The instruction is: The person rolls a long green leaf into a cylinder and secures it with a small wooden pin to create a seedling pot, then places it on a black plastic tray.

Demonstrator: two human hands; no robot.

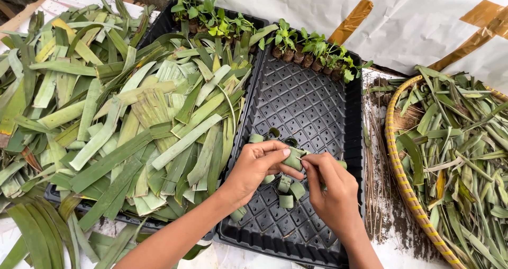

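Holding a small rolled leaf strip (292, 159) between both hands, above the near half of the black seedling tray (309, 102). Left hand (255, 168) closed on the roll, thumb and fingers pinched around its left side; right hand (332, 188) with fingertips pressed together on its right edge, so clamped on the same piece. Lying on the tray floor just below and between the hands, several more small leaf rolls (288, 192), some touching each other, one close to the left wrist near the tray's near-left corner, two or three others a little further toward the tray's middle. Standing along the far edge of this tray, a row of small seedlings (312, 49) in dark soil plugs, upright, with bright green leaves. Touching the tray's left edge, a second black tray (159, 28), almost fully covered by a pile of cut leaf strips (143, 120), flat and long, pale green to dark green, spilling over its left and near edges onto the white sheet (423, 20). Standing at the far edge of that second tray, another row of seedlings (211, 17). Placed to the right of the first tray, well apart from the hands, a round woven basket (397, 158) with yellow rim, filled with narrow leaf scraps (465, 152).
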